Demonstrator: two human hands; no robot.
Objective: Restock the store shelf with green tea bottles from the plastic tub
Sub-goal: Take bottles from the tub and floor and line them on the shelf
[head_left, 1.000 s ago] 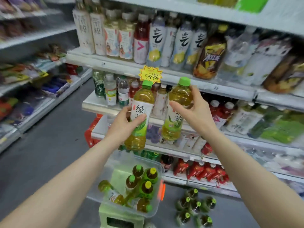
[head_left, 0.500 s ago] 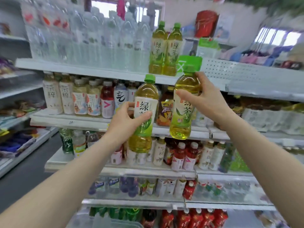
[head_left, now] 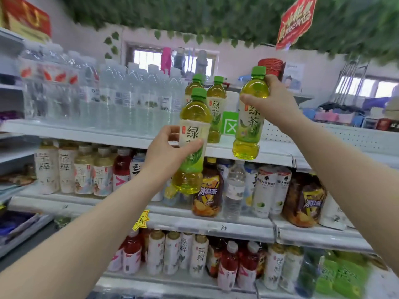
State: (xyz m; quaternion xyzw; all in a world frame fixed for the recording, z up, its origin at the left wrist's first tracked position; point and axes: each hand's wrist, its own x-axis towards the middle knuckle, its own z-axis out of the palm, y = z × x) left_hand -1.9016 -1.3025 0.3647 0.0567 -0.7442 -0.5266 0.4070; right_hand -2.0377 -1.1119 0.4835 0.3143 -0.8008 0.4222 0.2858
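The fingers [head_left: 172,132] of the left hand [head_left: 166,155] curl round the label band of one green tea bottle [head_left: 195,113], thumb across the front, holding it upright at centre frame with its cap up and its base hanging below the front edge of the top shelf [head_left: 278,153]. The right hand [head_left: 275,106] grips a second green tea bottle [head_left: 248,130] by the shoulder, up and right of centre. This one is also upright and cap up, its base level with the shelf's front lip. Behind and between the two held bottles, two shelved green tea bottles [head_left: 216,104] stand beside a green sign [head_left: 230,126], and water bottles [head_left: 129,93] fill the shelf towards the left of the frame. The right hand looks the nearer to placing. The bare shelf lies straight ahead of its bottle, whose long axis is already vertical, so a forward push and a short lowering should do. The left bottle probably needs lifting clear of the edge first.
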